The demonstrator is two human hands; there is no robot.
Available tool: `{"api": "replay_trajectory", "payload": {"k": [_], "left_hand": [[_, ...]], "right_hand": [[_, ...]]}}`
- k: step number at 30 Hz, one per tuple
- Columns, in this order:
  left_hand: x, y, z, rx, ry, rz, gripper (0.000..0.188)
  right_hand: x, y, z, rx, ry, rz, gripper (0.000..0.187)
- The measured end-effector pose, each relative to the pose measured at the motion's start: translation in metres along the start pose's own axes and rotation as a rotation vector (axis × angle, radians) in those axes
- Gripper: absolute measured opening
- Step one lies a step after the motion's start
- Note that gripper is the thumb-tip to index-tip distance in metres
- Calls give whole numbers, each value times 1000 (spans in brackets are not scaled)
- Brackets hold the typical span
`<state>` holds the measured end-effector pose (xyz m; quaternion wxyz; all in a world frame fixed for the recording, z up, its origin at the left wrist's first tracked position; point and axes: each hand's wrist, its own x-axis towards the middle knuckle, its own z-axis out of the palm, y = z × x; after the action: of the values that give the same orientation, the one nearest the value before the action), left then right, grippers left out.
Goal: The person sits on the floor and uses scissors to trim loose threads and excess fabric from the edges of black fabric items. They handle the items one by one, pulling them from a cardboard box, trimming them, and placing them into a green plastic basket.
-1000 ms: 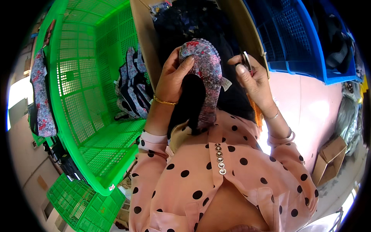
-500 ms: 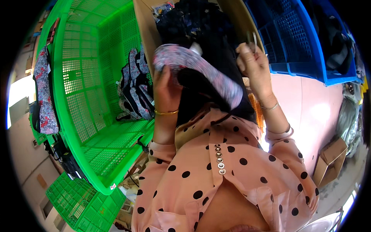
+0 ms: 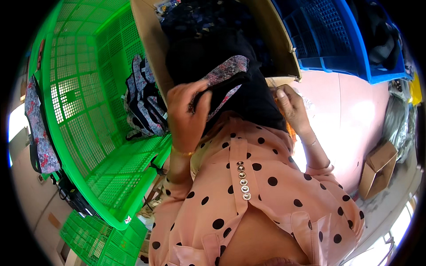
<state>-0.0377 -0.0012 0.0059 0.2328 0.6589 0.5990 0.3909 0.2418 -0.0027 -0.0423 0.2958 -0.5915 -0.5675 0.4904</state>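
Observation:
My left hand (image 3: 190,113) is closed on one end of a floral fabric strap (image 3: 226,71), grey and pink with a black edge and black underside. The strap arches away to the right over my dark-clothed lap. My right hand (image 3: 293,108) sits lower right of the open cardboard box (image 3: 284,31), fingers curled together. Whatever lies in those fingers is hidden or too small to make out. Similar floral straps (image 3: 144,102) lie bunched in the green crate (image 3: 77,137) at my left.
Dark scraps (image 3: 208,20) fill the cardboard box ahead. A blue crate (image 3: 330,33) with dark items stands at right. Another floral piece (image 3: 41,128) hangs outside the green crate. A small open carton (image 3: 377,170) and clear plastic bags (image 3: 397,119) are at far right.
My left hand has turned over, its back now showing, and the strap has swung to point up and right. My right hand has lowered; the thin shiny object at its fingertips no longer shows.

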Motion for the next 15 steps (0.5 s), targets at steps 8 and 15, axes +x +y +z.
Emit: {"api": "replay_trajectory", "payload": {"k": [8,15], "left_hand": [[79,6,59,68,-411,229,19],[109,-4,72,-353,-809,-232,24]], "right_hand": [[1,-9,9,-67,-66,-16,39],[8,-4,12,-72,-100,-74,37]]}}
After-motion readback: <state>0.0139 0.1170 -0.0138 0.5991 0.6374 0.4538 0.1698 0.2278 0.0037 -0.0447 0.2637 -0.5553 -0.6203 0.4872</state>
